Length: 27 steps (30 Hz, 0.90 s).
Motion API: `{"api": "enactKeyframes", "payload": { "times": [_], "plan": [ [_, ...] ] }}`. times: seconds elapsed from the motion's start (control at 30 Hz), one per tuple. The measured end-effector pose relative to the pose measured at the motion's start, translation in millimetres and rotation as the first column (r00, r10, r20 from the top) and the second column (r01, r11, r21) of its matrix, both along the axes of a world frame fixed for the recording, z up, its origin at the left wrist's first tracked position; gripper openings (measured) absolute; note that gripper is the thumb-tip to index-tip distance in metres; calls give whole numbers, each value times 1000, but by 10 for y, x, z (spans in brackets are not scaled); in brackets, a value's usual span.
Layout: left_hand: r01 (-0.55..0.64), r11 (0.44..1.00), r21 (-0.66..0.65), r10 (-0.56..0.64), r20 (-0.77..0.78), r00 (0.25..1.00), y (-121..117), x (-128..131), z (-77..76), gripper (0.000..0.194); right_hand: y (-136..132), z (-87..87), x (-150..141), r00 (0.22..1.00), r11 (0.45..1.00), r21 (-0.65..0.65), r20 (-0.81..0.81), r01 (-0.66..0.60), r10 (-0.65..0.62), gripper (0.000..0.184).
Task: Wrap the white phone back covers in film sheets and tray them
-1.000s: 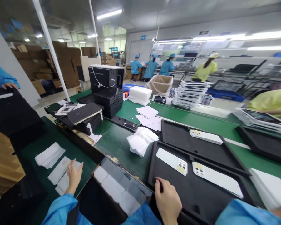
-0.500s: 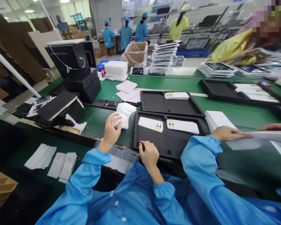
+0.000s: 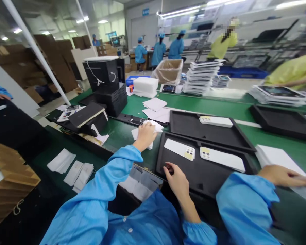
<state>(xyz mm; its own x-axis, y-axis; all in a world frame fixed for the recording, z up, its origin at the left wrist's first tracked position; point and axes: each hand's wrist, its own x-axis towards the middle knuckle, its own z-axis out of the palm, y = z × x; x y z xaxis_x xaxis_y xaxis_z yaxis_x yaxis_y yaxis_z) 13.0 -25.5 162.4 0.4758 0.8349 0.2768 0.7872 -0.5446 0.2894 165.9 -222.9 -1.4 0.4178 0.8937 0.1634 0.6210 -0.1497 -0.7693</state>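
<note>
My left hand (image 3: 146, 135) reaches over a small pile of white sleeves (image 3: 156, 126), its bent fingers touching the top. Its fingertips are hidden, so a grip on a sleeve cannot be made out. My right hand (image 3: 177, 180) hovers at the front left corner of the near black tray (image 3: 178, 166), thumb and fingers loosely curved apart, holding nothing. Inside that tray lie white phone-shaped pieces with camera holes and yellow patches, one group on the left (image 3: 179, 148) and another on the right (image 3: 223, 159).
Behind is a second black tray (image 3: 186, 126) with similar pieces (image 3: 216, 121). A co-worker's hand (image 3: 283, 175) works at my right beside a white stack (image 3: 277, 156). Black stacked trays (image 3: 114, 98) stand back left. More white sleeves (image 3: 61, 160) lie at lower left.
My left hand has moved from beside the pile onto it. My right hand stays by the tray corner. The camera view has swung left, and the co-worker's hand has moved right.
</note>
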Motion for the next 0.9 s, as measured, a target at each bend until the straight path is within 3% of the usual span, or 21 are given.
{"api": "enactKeyframes", "payload": {
  "times": [0.07,0.2,0.37,0.47,0.57,0.63,0.73,0.8,0.9],
  "plan": [
    [0,1000,2,0,6,1000,-13,-10,21,30,152,13,232,997,1000,-5,-70,20,-20,53],
    [8,1000,6,-9,111,994,-24,-32,77,32,499,131,666,979,977,-54,29,204,-203,70],
    [52,977,205,-111,291,950,-75,-92,247,24,768,176,894,941,926,-180,129,333,-313,90],
    [31,921,389,-238,496,835,-312,-159,391,18,815,104,921,940,920,-210,156,330,-302,85],
    [-2,898,440,-345,708,616,-781,-249,490,16,809,25,940,941,932,-177,181,316,-285,77],
    [23,942,336,-309,836,453,-1147,-316,491,15,787,-7,960,935,939,-122,199,320,-293,77],
    [134,991,23,-49,980,191,-1572,-390,387,25,729,-13,995,926,933,-51,149,357,-347,86],
    [193,961,-196,187,980,65,-1700,-404,279,38,673,4,1010,919,920,-20,57,391,-390,91],
    [248,883,-398,408,913,11,-1681,-375,110,59,577,35,1003,899,898,55,-46,437,-435,93]
  ]
}}
